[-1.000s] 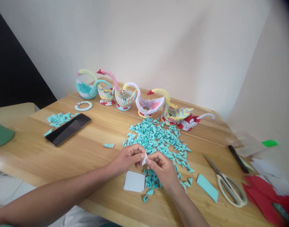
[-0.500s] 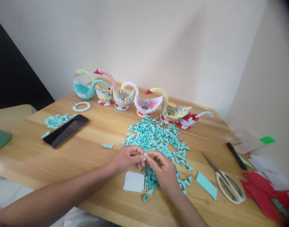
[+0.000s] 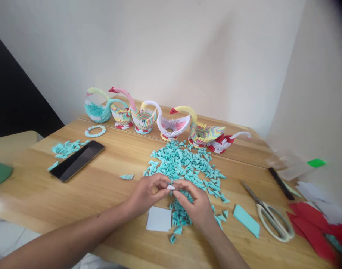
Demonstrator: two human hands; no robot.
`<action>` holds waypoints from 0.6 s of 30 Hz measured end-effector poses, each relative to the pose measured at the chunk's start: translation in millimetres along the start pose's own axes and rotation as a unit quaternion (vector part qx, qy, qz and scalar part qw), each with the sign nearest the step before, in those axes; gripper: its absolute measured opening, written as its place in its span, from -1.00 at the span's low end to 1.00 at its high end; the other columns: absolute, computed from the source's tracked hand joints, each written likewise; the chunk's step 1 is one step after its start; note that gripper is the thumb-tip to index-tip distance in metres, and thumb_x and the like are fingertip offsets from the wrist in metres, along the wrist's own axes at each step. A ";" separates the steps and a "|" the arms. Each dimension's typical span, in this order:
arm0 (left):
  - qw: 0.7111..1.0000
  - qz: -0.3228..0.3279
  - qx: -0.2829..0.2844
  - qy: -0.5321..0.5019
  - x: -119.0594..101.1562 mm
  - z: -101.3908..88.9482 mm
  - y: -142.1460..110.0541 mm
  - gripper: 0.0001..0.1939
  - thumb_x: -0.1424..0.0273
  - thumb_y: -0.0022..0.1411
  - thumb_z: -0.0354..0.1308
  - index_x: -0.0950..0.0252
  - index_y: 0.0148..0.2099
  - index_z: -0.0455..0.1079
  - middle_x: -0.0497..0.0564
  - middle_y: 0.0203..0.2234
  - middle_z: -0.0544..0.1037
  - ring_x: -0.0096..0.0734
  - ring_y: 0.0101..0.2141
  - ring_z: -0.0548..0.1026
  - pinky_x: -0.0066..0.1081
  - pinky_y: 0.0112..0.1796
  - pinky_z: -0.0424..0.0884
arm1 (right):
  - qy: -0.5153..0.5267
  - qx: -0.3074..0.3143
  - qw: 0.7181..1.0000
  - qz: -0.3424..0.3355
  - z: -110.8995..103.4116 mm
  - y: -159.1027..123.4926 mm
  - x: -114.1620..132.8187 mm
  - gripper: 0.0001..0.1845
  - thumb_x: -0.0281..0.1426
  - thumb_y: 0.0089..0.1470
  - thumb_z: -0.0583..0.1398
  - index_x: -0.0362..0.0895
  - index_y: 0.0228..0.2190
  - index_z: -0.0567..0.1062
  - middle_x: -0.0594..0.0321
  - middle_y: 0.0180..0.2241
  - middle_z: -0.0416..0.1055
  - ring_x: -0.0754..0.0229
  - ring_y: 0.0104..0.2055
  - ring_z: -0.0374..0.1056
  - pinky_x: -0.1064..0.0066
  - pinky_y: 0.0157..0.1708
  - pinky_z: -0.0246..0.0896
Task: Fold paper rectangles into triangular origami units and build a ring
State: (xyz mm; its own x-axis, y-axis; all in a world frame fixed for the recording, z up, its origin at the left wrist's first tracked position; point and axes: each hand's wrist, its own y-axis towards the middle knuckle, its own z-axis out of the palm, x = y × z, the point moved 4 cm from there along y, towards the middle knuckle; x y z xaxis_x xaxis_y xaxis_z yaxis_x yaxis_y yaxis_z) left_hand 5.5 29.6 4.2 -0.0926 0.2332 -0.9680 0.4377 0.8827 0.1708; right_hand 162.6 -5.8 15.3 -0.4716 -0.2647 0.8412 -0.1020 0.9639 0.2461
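Note:
Between the fingertips of both hands is a small folded piece of white paper point(image 3: 171, 187). My left hand point(image 3: 148, 192) pinches its left side with thumb and forefinger. On the other side my right hand point(image 3: 195, 201) is closed on the piece's right end, the thumb below and the fingers above. Just beneath, a stack of white paper slips point(image 3: 159, 219) lies on the wooden table point(image 3: 112, 224). A large heap of turquoise folded paper triangles point(image 3: 179, 160) spreads behind and under the hands, partly hidden by the right one.
Several folded-paper swans point(image 3: 173, 127) line the back. A phone point(image 3: 77, 160), a paper ring point(image 3: 95, 131) and more turquoise triangles point(image 3: 66, 148) lie at left. To the right are turquoise slips point(image 3: 246, 221), scissors point(image 3: 273, 218), a black cutter point(image 3: 281, 184) and red paper point(image 3: 311, 229).
The white paper has gone from an upright pointed shape to a low, flatter one between the fingers. Both hands have turned it while staying nearly in place; the view has shifted slightly.

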 end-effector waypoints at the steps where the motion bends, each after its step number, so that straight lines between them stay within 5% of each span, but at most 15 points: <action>1: 0.999 0.028 -0.004 0.037 -3.5 -0.8 -1.3 -0.87 0.39 0.16 0.18 0.33 -0.23 0.41 0.04 -0.42 0.59 -0.37 -0.38 0.55 -0.44 -0.30 0.42 | -0.001 0.005 1.000 -0.002 -0.4 0.5 0.5 -0.82 -0.35 0.08 0.22 -0.06 -0.23 0.54 0.21 -0.31 0.56 0.15 -0.27 0.47 0.37 -0.24 0.36; 6: 0.987 0.105 -0.002 0.125 -7.5 -2.0 -4.2 -0.92 0.43 0.18 0.16 0.30 -0.25 0.45 0.03 -0.42 0.61 -0.37 -0.39 0.56 -0.47 -0.33 0.43 | 0.002 0.015 0.999 -0.052 0.8 1.7 4.5 -0.88 -0.36 0.12 0.20 -0.04 -0.36 0.58 0.24 -0.41 0.52 0.18 -0.36 0.43 0.40 -0.33 0.31; 18: 0.974 0.107 0.015 0.201 -4.5 -4.5 -3.3 -0.86 0.39 0.23 0.16 0.31 -0.33 0.52 0.00 -0.50 0.60 -0.40 -0.45 0.53 -0.51 -0.38 0.33 | -0.029 0.015 0.997 -0.070 1.7 1.6 5.2 -0.87 -0.36 0.15 0.18 -0.05 -0.38 0.54 0.27 -0.43 0.50 0.21 -0.37 0.41 0.44 -0.35 0.27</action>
State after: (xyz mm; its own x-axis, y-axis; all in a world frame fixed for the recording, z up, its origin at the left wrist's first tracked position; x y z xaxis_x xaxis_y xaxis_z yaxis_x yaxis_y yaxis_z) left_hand 0.4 27.5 8.8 -0.3366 0.5560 -0.7600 0.5111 0.7857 0.3485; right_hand 158.4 -5.6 19.2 -0.5012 -0.3947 0.7701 -0.1959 0.9186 0.3433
